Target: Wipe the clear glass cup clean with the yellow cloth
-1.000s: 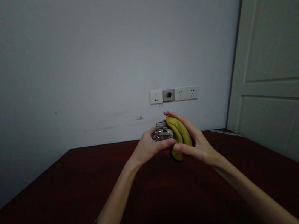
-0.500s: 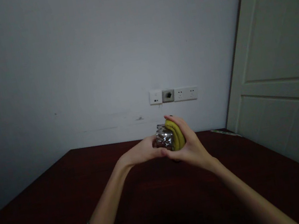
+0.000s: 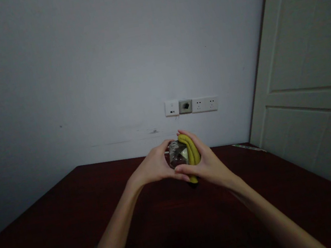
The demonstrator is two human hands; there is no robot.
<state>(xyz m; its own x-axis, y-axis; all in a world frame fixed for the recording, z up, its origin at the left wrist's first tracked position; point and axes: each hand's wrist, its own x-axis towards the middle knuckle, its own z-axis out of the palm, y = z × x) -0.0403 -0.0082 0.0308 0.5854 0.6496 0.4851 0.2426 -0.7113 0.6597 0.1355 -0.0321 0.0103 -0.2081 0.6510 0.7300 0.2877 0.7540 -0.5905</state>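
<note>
A clear faceted glass (image 3: 177, 154) is held above the table between my two hands, tipped on its side. My left hand (image 3: 156, 165) wraps round its left side, thumb beneath and fingers over the top. Against the right side of the glass, my right hand (image 3: 205, 161) presses a folded yellow cloth (image 3: 193, 150). The right thumb reaches across onto the glass, and the right fingertips curl over the cloth's top. A fold of cloth hangs below the right thumb. The far side of the glass is hidden.
The dark red table (image 3: 169, 225) spreads under my forearms and meets a pale wall (image 3: 105, 66). Sockets and switches (image 3: 202, 104) sit on that wall. A thin flat strip (image 3: 248, 147) lies at the back right, near a white panelled door (image 3: 309, 74).
The glass has turned a little between my hands, and both have shifted slightly left. My left fingers now show over the top of the glass. More cloth hangs below my right thumb.
</note>
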